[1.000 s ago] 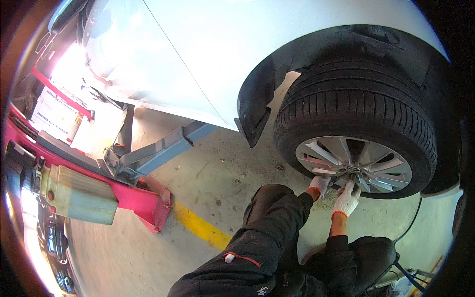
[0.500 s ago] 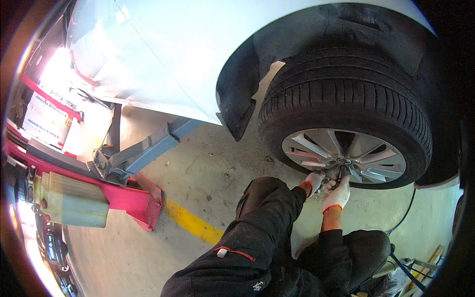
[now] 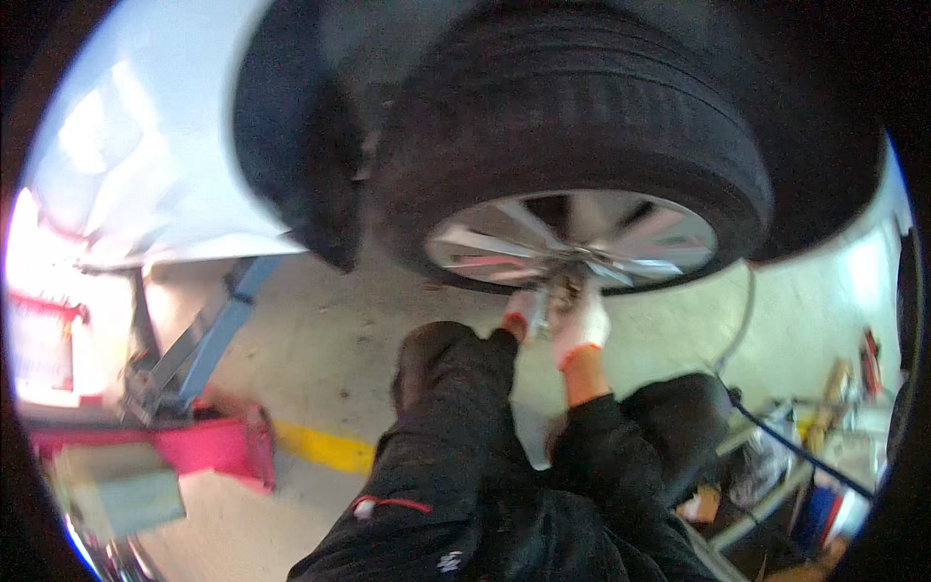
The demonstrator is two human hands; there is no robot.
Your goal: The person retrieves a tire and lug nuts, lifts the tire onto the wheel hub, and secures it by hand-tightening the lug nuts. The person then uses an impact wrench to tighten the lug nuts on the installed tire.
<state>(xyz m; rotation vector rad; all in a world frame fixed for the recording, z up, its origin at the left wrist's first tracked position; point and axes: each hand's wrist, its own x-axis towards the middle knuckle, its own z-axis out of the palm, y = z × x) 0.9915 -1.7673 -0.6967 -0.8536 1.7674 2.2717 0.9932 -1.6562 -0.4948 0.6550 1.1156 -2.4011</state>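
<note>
A silver multi-spoke wheel rim [image 3: 669, 233] with a black tyre [image 3: 582, 145] hangs under the arch of a light-coloured car, off the floor. Both my hands wear white work gloves with orange-red cuffs and are close together at the rim's lower edge, just below the hub. My right hand [image 3: 580, 328] has its fingers curled upward by the hub, closed around something small that blur hides. Beside it on the left is my left hand [image 3: 525, 305], partly behind my knee and sleeve; its fingers are smeared and cannot be made out.
A blue-grey lift arm [image 3: 228, 335] and a pink-red lift base [image 3: 218, 446] stand at left, with a yellow floor line [image 3: 325, 446] nearby. At right, a dark blue hose [image 3: 805, 446] crosses a metal-framed cart [image 3: 752, 524] holding assorted items. My bent knees flank the hands.
My view has swung so the wheel and hands appear further left and higher, with more of the cart showing. The picture is blurrier. Both hands stay by the hub.
</note>
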